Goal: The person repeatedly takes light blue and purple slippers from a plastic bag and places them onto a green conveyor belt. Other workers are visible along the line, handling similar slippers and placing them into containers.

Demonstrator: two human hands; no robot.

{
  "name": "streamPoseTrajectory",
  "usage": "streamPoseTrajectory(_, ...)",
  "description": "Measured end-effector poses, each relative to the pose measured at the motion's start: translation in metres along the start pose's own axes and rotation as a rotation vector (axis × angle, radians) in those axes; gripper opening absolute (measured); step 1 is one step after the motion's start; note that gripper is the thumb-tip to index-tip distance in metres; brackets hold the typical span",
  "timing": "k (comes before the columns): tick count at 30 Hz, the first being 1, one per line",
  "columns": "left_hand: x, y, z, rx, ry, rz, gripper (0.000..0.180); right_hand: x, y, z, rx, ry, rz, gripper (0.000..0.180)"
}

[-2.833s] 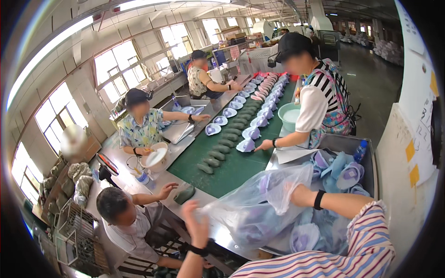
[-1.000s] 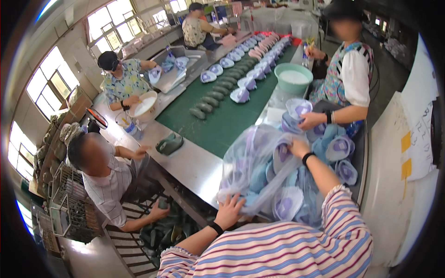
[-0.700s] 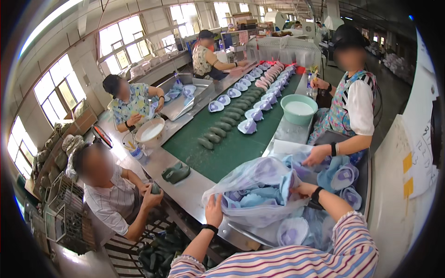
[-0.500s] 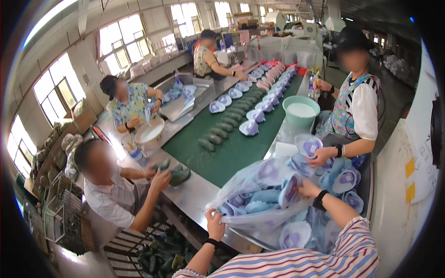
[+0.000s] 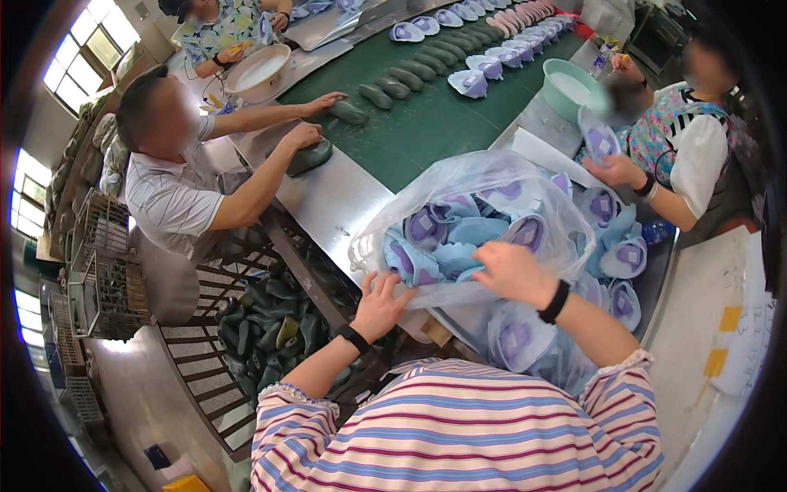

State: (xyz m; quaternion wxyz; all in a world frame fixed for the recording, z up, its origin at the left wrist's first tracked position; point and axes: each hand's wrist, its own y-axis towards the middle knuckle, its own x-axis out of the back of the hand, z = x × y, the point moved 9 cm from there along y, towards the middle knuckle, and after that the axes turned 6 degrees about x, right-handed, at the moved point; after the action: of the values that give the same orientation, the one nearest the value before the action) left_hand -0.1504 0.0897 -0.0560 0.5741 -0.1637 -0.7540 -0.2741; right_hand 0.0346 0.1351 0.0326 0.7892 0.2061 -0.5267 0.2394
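Observation:
A clear plastic bag [image 5: 365, 238] lies on the metal table before me, its mouth spread, full of light-blue and purple shoe uppers [image 5: 426, 228]. My left hand [image 5: 382, 305] has its fingers curled over the bag's near left rim. Above the uppers, close to the near rim, is my right hand [image 5: 518, 275], thumb and fingers apart with nothing seen between them. More uppers [image 5: 627, 257] are heaped to the right of the bag; some [image 5: 525, 340] show below my right forearm. At the right, a co-worker's hand [image 5: 615, 170] holds one upper [image 5: 598, 135].
A green conveyor belt [image 5: 369, 156] carries rows of dark green shoe lasts [image 5: 414, 79] and uppers. To the left, a co-worker [image 5: 176, 180] handles lasts. A slatted bin of lasts [image 5: 275, 320] stands below. Basins of white liquid [image 5: 258, 72] flank the belt.
The upper my right hand held is out of it; that hand has moved nearer the left one. My view has tilted down. The left co-worker now reaches a last onto the belt.

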Motion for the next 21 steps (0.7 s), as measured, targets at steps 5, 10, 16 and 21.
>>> streamPoseTrajectory(5, -0.005, -0.003, -0.023, -0.007, -0.182, 0.112, 0.039, -0.062, 0.034, 0.031, 0.005, -0.017, 0.176, 0.057)
streamPoseTrajectory(10, 0.049, 0.042, 0.017, 0.059, -0.276, 0.062, 0.043, -0.069, 0.007, 0.000, -0.014, 0.073, 0.343, 0.056)
streamPoseTrajectory(16, -0.021, 0.085, 0.063, -0.020, -0.002, 0.386, 0.067, 0.013, -0.048, 0.015, 0.098, 0.019, 0.560, 0.054)
streamPoseTrajectory(21, -0.049, 0.090, 0.059, -0.100, -0.093, 0.518, 0.076, 0.174, -0.077, 0.052, -0.026, -0.125, 0.580, 0.055)
